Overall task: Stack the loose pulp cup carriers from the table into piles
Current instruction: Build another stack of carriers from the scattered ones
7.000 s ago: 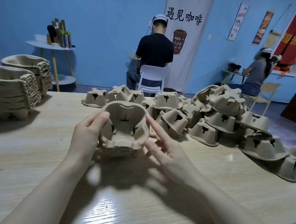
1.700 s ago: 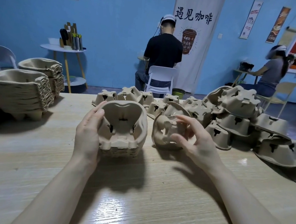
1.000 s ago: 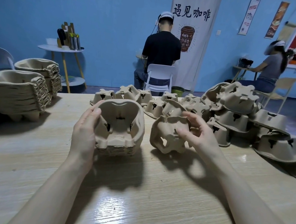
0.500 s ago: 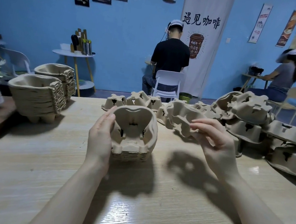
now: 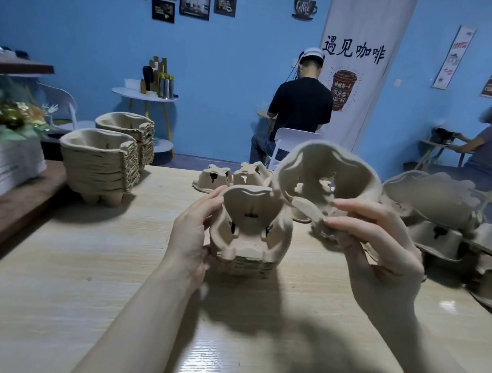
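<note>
Now we steady our small pile (image 5: 248, 240) mid-desk with the left grip (image 5: 192, 235), right grip (image 5: 382, 253) pinching a loose carrier (image 5: 324, 175) above-right of it; two tall piles (image 5: 102, 166) stand finished left, many loose ones (image 5: 434, 216) wait right.

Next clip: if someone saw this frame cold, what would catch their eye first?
Most likely the single pulp carrier held up in the air by the right hand, tilted with its hollow side facing the camera. Just below it, the left hand steadies a small pile of nested carriers on the wooden table. Then the two tall finished stacks at far left and the jumbled loose carriers at right.
</note>
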A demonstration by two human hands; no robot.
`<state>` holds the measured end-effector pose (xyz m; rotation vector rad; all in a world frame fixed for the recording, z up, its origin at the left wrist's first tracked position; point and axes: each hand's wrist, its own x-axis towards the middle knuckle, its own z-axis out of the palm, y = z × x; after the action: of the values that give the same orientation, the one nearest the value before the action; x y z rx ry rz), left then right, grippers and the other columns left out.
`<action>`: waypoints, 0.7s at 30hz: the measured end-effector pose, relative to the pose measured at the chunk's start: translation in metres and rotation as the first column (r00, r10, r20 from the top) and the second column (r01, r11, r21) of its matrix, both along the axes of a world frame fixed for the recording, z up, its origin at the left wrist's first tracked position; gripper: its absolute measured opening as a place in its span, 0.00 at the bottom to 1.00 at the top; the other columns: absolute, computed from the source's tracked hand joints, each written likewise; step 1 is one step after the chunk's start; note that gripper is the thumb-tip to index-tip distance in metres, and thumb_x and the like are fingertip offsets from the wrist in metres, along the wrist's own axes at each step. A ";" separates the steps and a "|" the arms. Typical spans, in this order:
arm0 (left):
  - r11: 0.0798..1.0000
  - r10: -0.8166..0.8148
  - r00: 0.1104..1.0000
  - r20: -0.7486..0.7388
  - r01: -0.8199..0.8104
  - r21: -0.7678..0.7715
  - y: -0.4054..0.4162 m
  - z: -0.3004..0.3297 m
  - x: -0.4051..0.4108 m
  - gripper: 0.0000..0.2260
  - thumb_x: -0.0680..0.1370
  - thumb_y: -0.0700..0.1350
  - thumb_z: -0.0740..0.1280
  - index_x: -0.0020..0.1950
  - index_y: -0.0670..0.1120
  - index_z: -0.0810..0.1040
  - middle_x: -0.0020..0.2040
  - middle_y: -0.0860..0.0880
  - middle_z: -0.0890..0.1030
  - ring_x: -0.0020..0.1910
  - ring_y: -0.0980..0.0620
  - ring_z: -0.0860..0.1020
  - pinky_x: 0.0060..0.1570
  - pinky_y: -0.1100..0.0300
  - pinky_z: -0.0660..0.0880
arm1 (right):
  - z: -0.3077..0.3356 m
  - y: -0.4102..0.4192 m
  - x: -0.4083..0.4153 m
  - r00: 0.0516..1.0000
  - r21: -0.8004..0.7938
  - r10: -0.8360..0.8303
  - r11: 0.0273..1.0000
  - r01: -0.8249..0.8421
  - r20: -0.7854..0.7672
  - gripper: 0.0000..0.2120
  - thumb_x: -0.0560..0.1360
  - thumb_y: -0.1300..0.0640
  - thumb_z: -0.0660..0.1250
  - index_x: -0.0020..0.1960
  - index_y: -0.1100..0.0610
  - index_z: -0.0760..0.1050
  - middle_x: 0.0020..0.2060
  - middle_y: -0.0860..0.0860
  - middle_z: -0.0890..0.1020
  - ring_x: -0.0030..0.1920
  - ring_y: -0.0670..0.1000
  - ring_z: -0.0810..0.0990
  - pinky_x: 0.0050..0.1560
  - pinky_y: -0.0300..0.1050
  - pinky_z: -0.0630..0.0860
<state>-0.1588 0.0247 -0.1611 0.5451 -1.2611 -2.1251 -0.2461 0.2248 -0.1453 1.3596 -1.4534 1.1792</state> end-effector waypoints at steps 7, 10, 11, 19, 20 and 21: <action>1.000 -0.003 1.000 0.031 0.003 0.013 0.001 0.005 0.007 0.09 0.76 0.45 0.68 0.40 0.53 0.87 0.41 0.56 0.86 0.47 0.53 0.80 0.41 0.58 0.71 | -0.009 -0.011 0.001 0.996 0.208 0.090 0.974 -0.091 0.015 0.09 0.74 0.71 0.65 0.48 0.62 0.82 0.57 0.59 0.79 0.57 0.53 0.79 0.55 0.45 0.76; 0.999 0.000 0.999 0.040 -0.001 0.045 0.002 0.007 0.007 0.06 0.75 0.45 0.69 0.41 0.50 0.85 0.36 0.54 0.84 0.43 0.53 0.78 0.39 0.59 0.70 | -0.020 -0.019 -0.005 0.993 0.332 0.110 0.936 -0.119 0.045 0.11 0.75 0.72 0.64 0.48 0.61 0.83 0.62 0.56 0.77 0.52 0.52 0.81 0.50 0.48 0.78; 0.999 -0.002 0.999 0.038 0.000 0.046 0.002 0.007 0.007 0.06 0.76 0.45 0.68 0.41 0.50 0.85 0.35 0.54 0.84 0.42 0.53 0.78 0.37 0.59 0.69 | -0.024 -0.020 -0.007 0.992 0.348 0.111 0.930 -0.122 0.052 0.11 0.77 0.70 0.63 0.48 0.60 0.83 0.63 0.54 0.77 0.51 0.53 0.81 0.48 0.51 0.77; 0.999 -0.018 1.000 -0.012 0.017 -0.029 0.005 0.009 0.007 0.09 0.79 0.45 0.64 0.48 0.53 0.84 0.38 0.58 0.85 0.33 0.65 0.80 0.24 0.69 0.70 | -0.036 -0.020 -0.012 1.000 0.366 -0.015 0.930 0.023 -0.026 0.10 0.76 0.65 0.68 0.55 0.58 0.83 0.65 0.55 0.76 0.61 0.53 0.76 0.59 0.51 0.73; 1.000 -0.012 1.000 -0.011 0.012 -0.028 0.006 0.010 0.008 0.09 0.79 0.44 0.64 0.47 0.52 0.84 0.36 0.57 0.84 0.31 0.64 0.80 0.22 0.70 0.69 | -0.037 -0.019 -0.012 1.000 0.371 -0.025 0.928 0.030 -0.017 0.11 0.75 0.63 0.70 0.57 0.57 0.82 0.66 0.54 0.75 0.62 0.53 0.75 0.61 0.52 0.72; 1.000 -0.008 1.000 -0.009 0.007 -0.023 0.006 0.010 0.009 0.09 0.79 0.44 0.64 0.45 0.51 0.84 0.34 0.56 0.84 0.30 0.63 0.80 0.21 0.70 0.68 | -0.038 -0.018 -0.012 1.000 0.378 -0.025 0.926 0.020 0.010 0.13 0.75 0.60 0.70 0.60 0.57 0.81 0.68 0.54 0.74 0.64 0.53 0.74 0.62 0.53 0.72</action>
<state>-0.1499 0.0303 -0.1514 0.5208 -1.2829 -2.1141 -0.2584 0.2071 -0.1834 1.5868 -1.7676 0.9231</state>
